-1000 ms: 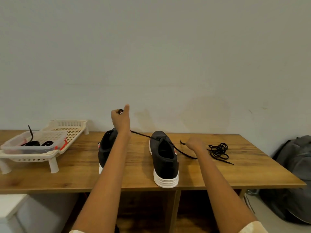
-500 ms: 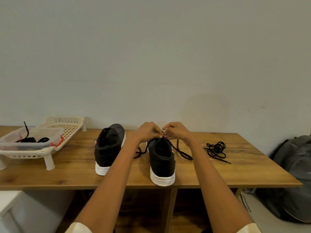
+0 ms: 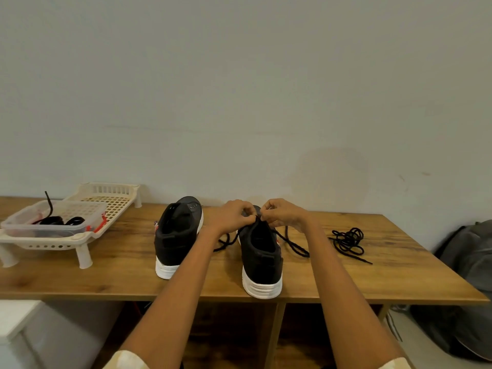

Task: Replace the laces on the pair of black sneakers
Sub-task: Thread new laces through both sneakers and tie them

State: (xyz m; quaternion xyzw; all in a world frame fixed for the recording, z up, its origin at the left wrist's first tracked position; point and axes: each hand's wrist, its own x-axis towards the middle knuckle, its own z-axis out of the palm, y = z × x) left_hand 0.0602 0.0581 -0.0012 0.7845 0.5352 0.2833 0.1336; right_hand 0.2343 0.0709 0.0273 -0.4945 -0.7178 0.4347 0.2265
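The black sneakers stand side by side, heels toward the camera, on the wooden table (image 3: 372, 278); over the right sneaker (image 3: 262, 251) both hands meet at the tongue. The left hand (image 3: 230, 215) and the right hand (image 3: 283, 213) have their fingers curled in, each pinching the black lace (image 3: 292, 245) just above the eyelets; the pinch is narrow, fingertips close together, though the exact eyelet is too small to make out. Loose runs of that lace trail off both sides of the shoe onto the table. The left sneaker (image 3: 178, 235) shows no lace from here. To the right lies a tangled spare lace (image 3: 347, 239), well apart from the shoes; at the far left a clear container (image 3: 34, 227) holding dark laces sits on a cream rack (image 3: 111, 198). The step in hand looks like threading the right sneaker; next, I judge, a tip must be fed through an eyelet and pulled through evenly, without twisting.
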